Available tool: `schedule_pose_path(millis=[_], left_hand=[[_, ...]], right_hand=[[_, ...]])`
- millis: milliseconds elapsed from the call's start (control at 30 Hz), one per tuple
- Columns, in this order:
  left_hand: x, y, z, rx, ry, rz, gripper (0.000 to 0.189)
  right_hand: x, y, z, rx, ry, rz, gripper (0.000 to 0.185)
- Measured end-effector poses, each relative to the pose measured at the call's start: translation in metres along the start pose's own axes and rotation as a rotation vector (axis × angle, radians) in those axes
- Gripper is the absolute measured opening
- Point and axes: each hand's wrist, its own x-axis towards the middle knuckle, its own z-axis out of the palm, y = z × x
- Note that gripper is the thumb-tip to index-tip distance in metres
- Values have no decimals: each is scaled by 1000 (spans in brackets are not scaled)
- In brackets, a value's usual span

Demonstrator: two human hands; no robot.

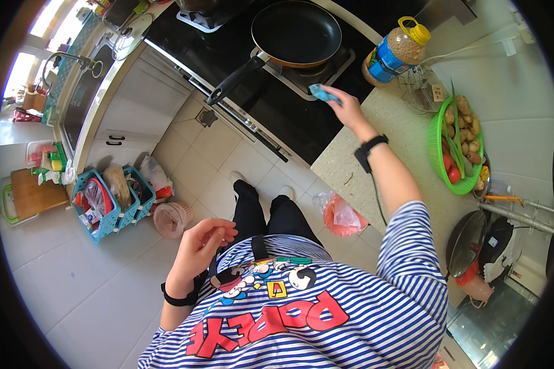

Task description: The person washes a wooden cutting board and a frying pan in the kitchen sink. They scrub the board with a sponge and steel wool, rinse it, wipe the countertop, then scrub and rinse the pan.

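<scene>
Stretched out over the black glass cooktop [277, 108], my right hand [348, 110] grips a blue cloth [323, 93]. The cloth is at the front right corner of a burner's pan support [348, 60]; whether it touches the surface I cannot tell. A black frying pan [296, 32] rests on that burner, its handle [237, 77] pointing to the front left. My left hand [205, 244] hangs in front of my waist, fingers loosely curled with a gap to the thumb, and nothing shows in it.
Right of the cooktop, a speckled counter [351, 170] bears a plastic jug [394, 53] with a yellow cap, a wire rack [418, 90] and a green basket [434, 138] of potatoes and tomatoes. A sink [85, 99] lies left. Blue storage baskets [104, 221] and bins [171, 219] stand on the floor.
</scene>
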Motion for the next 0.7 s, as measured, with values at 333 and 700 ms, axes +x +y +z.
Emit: schedule_pose_path(millis=[333, 700], left_hand=[[0, 3, 1, 8, 4, -11, 20], [4, -6, 5, 7, -44, -4, 20]], right_hand=[[-65, 8, 22, -213, -256, -254, 40], [-102, 11, -69, 202, -327, 273, 32]])
